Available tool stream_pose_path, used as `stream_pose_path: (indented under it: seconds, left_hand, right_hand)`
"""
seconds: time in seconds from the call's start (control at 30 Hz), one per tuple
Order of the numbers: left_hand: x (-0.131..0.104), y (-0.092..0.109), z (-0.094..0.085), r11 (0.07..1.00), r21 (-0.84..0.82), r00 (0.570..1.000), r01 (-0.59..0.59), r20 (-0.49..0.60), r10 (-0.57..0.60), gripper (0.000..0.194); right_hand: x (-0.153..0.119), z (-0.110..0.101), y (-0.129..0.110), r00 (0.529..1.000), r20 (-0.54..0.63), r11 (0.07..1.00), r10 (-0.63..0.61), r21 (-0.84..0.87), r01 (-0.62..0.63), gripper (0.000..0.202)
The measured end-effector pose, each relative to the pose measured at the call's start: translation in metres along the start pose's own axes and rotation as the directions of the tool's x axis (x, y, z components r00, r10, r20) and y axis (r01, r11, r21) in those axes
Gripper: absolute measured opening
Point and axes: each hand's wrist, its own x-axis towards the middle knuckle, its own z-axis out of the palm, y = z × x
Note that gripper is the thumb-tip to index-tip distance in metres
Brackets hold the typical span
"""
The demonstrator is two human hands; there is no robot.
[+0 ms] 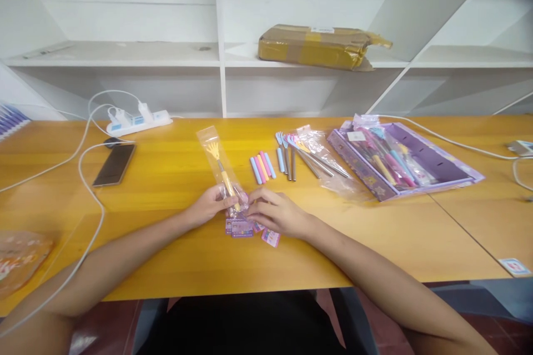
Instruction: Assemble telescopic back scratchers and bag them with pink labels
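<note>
My left hand (212,205) is closed round the lower part of a clear plastic bag (207,136). Inside the bag lies a back scratcher (225,177) with a yellow claw-shaped head and yellow handle, its head pointing away from me. At the bag's near end the fingers of my right hand (281,213) are bent and pinch the crumpled plastic; their tips are partly hidden. Several small purple printed cards (242,228) lie on the table just below both hands. Beyond my right hand is a row of blue, pink and yellow handle sleeves (262,167).
Metal back scratcher rods (293,163) with coloured heads lie near loose plastic bags (345,166). A purple box (441,184) holds bagged scratchers. To the left are a phone (114,165), a power strip (156,120) and white cables. A taped cardboard parcel (308,47) sits on the shelf.
</note>
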Motion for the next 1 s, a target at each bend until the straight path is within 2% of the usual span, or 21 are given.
stream_pose_path:
  seconds: [0.1, 0.17, 0.33, 0.4, 0.47, 0.53, 0.6, 0.77, 0.87, 1.0]
  left_hand:
    - [0.000, -0.004, 0.002, 0.999, 0.009, 0.999, 0.049, 0.017, -0.049, 0.034]
    - [-0.001, -0.007, 0.002, 0.997, 0.023, 0.997, 0.073, -0.001, -0.073, 0.036]
    - [-0.001, -0.013, 0.002, 0.996, 0.030, 0.996, 0.078, -0.036, -0.077, 0.038]
    - [-0.001, -0.014, 0.002, 0.997, 0.024, 0.997, 0.079, -0.023, -0.078, 0.037]
    - [-0.002, -0.013, 0.002, 0.997, 0.014, 0.997, 0.079, 0.009, -0.079, 0.038]
    - [-0.004, -0.013, 0.003, 0.997, -0.005, 0.996, 0.077, 0.040, -0.077, 0.039]
    - [-0.006, -0.012, 0.004, 0.997, -0.029, 0.996, 0.078, 0.043, -0.077, 0.039]
    - [-0.008, -0.010, 0.007, 0.996, -0.077, 0.998, 0.054, 0.041, -0.051, 0.045]
    - [-0.008, -0.012, 0.011, 0.996, -0.051, 0.997, 0.080, 0.027, -0.079, 0.051]
    - [-0.007, -0.015, 0.013, 0.996, -0.011, 0.996, 0.084, -0.004, -0.084, 0.041]
  right_hand:
    - [0.002, 0.005, -0.002, 0.993, -0.108, 0.998, 0.037, 0.048, -0.032, 0.012]
    - [0.003, 0.008, -0.003, 0.990, -0.139, 0.999, 0.021, 0.031, -0.016, 0.011]
    - [0.004, 0.006, -0.005, 0.999, -0.042, 0.999, -0.033, 0.015, 0.034, 0.011]
    - [0.005, 0.006, -0.006, 1.000, -0.016, 0.999, 0.017, 0.036, -0.016, 0.011]
    - [0.005, 0.008, -0.006, 0.991, -0.043, 0.991, 0.129, 0.043, -0.127, 0.013]
    - [0.006, 0.011, -0.006, 0.966, -0.089, 0.968, 0.244, 0.075, -0.237, 0.017]
    - [0.007, 0.015, -0.007, 0.942, -0.123, 0.946, 0.312, 0.128, -0.296, 0.017]
    - [0.008, 0.021, -0.009, 0.912, -0.180, 0.921, 0.369, 0.199, -0.333, 0.012]
    - [0.009, 0.022, -0.011, 0.901, -0.192, 0.914, 0.390, 0.202, -0.352, 0.012]
    - [0.010, 0.021, -0.012, 0.882, -0.204, 0.894, 0.424, 0.252, -0.371, 0.010]
